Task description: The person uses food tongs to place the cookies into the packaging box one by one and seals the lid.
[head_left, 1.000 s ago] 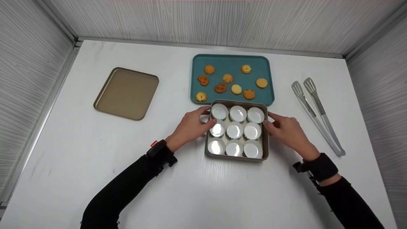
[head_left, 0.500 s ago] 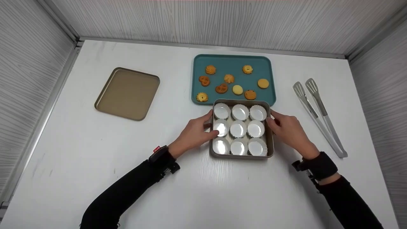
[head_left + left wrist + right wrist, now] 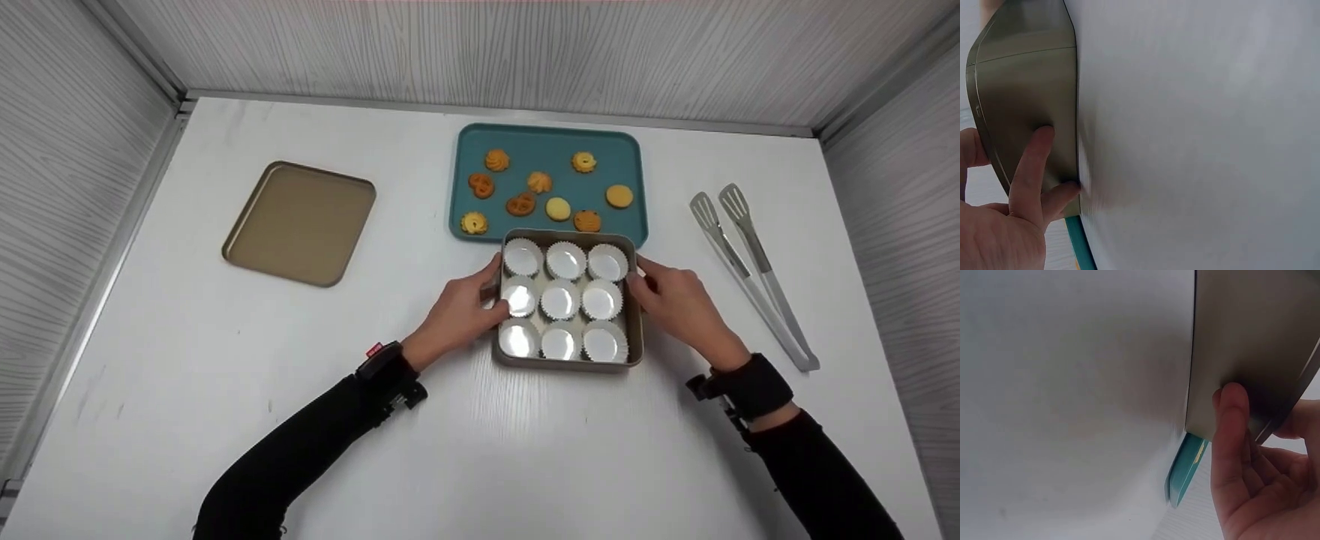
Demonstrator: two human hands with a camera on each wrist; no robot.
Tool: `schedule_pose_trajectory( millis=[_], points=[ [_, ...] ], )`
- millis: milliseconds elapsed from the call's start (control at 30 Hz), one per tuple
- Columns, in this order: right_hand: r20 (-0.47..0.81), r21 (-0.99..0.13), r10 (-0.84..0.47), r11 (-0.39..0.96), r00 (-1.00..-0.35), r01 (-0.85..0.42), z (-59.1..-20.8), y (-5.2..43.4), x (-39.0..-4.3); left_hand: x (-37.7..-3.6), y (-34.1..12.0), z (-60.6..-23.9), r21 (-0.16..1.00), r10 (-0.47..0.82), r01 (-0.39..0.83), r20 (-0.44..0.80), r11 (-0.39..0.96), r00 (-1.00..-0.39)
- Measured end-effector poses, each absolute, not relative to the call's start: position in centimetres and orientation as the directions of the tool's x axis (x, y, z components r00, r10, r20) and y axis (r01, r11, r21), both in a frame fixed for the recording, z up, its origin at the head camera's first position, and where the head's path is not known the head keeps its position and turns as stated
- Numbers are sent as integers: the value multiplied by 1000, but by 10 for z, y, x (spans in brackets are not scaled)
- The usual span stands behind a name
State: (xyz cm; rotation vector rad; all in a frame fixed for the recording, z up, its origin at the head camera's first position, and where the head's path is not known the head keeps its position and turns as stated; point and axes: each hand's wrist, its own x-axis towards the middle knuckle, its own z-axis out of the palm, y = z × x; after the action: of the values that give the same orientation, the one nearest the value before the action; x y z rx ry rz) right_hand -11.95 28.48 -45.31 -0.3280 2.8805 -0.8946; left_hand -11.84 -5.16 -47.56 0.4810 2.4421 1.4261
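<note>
A square gold-coloured tin [image 3: 566, 364] holding several white paper cups [image 3: 560, 299] sits on the white table, its far edge against a teal tray [image 3: 547, 144]. My left hand [image 3: 476, 304] grips the tin's left wall and my right hand [image 3: 652, 291] grips its right wall. In the left wrist view, fingers [image 3: 1030, 163] press flat on the tin's side [image 3: 1027, 95], with the thumb at the rim. In the right wrist view, a finger [image 3: 1230, 433] lies on the tin's wall [image 3: 1252, 343], with the thumb on the rim side. Several cookies [image 3: 523, 204] lie on the teal tray.
A flat gold-coloured lid or tray [image 3: 300, 223] lies at the left of the table. Metal tongs [image 3: 750, 262] lie at the right. Grey walls close the table in on three sides. The teal tray's edge shows under the tin in both wrist views [image 3: 1081, 242] [image 3: 1185, 472].
The tin has slid away from me and a little right, up against the teal tray. Both hands moved with it and closed in on its side walls.
</note>
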Motion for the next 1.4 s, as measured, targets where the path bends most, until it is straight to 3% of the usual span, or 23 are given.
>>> schedule_pose_trajectory(
  millis=[633, 733, 867, 1100, 1233, 1400],
  points=[
    [16, -485, -194, 856, -981, -178, -444, 301, -108, -110, -49, -479, 892, 381, 114, -69, 437, -922],
    [137, -410, -176, 886, -975, -217, -441, 315, -110, -111, -50, -480, 900, 382, 99, -80, 425, -921],
    [328, -218, -162, 946, -931, -241, -447, 334, -112, -112, -52, -480, 912, 387, 69, -102, 404, -917],
    [448, -30, -129, 987, -885, -159, -465, 372, -119, -112, -53, -482, 920, 388, 51, -113, 389, -915],
    [441, 23, -114, 993, -890, -115, -470, 390, -120, -112, -52, -482, 920, 382, 55, -106, 388, -918],
    [249, -68, 8, 998, -968, -9, -467, 399, -119, -112, -52, -482, 924, 375, 50, -104, 379, -921]
  ],
)
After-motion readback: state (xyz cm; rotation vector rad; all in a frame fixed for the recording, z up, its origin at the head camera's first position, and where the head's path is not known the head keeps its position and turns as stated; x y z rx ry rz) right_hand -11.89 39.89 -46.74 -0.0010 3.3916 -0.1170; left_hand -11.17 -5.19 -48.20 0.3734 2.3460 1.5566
